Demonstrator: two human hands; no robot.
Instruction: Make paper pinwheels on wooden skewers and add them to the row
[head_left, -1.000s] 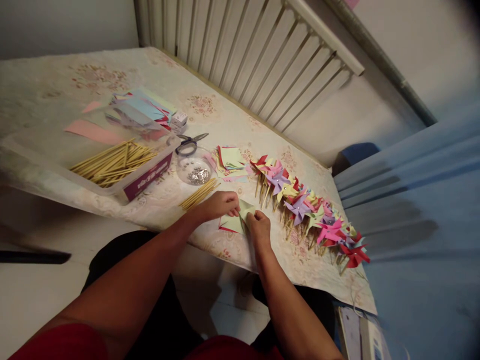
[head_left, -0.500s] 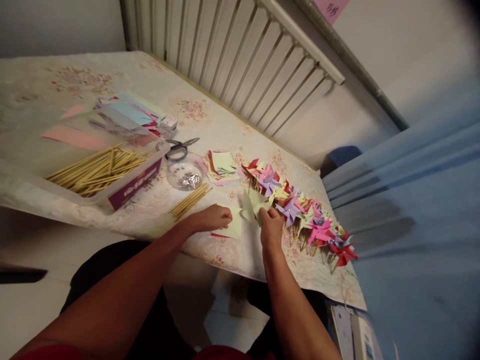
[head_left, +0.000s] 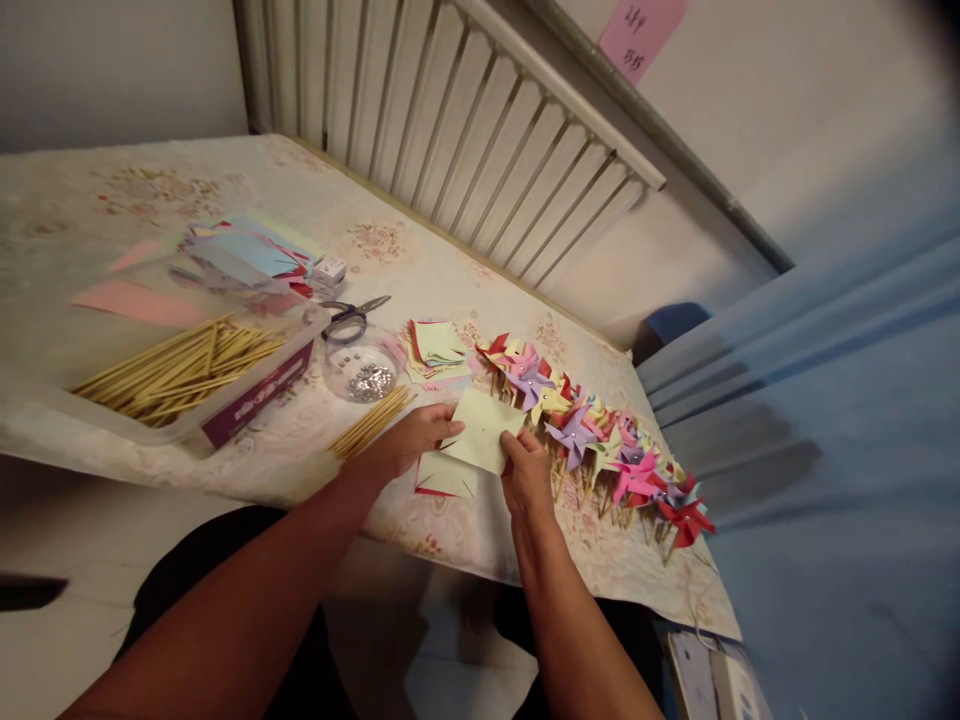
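Between my two hands is a pale green paper square (head_left: 484, 428), held up flat, with slits running in from its corners and a small mark at its middle. My left hand (head_left: 424, 432) pinches its left edge, and my right hand (head_left: 525, 465) grips the right edge between thumb and fingers. Just below lie more cut paper squares (head_left: 448, 476), a pale green one on top of a red one. Close to my right hand stand rows of finished paper pinwheels (head_left: 574, 435) on sticks, in purple, pink, red, yellow and green.
Left of my hands lie loose bamboo sticks (head_left: 373, 420), a round clear dish of metal pins (head_left: 369, 378) and scissors (head_left: 351, 318). A plastic box of sticks (head_left: 255, 400) is farther left. Behind are a paper stack (head_left: 439, 348), paper scraps (head_left: 247, 248) and a radiator (head_left: 450, 130).
The paper in my right hand looked folded and bent; now it is flat. My left hand has come up and taken its left edge.
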